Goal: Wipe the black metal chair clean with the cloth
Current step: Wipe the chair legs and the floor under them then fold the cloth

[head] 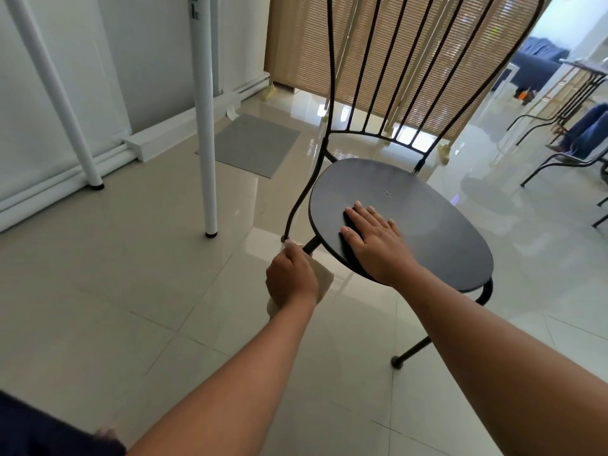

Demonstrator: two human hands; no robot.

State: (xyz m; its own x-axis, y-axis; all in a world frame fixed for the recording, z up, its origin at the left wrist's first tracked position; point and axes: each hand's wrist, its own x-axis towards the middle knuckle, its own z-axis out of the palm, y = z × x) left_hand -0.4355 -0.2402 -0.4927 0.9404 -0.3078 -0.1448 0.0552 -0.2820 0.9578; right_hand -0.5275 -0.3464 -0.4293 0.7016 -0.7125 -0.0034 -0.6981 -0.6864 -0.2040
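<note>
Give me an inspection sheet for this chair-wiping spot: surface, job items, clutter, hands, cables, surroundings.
Surface: glossy pale tiled floor, reflective near the screen.
Job's things: black metal chair standing upright on the floor; beige cloth held against the chair frame just below the seat's left edge.
Clutter: grey mat on the floor by the wall.
Hands: left hand grips the cloth; right hand lies flat on the seat, fingers straight.
Cables: nothing seen.
Surroundings: white table legs on the left, slatted folding screen behind the chair, more dark chairs at right.
</note>
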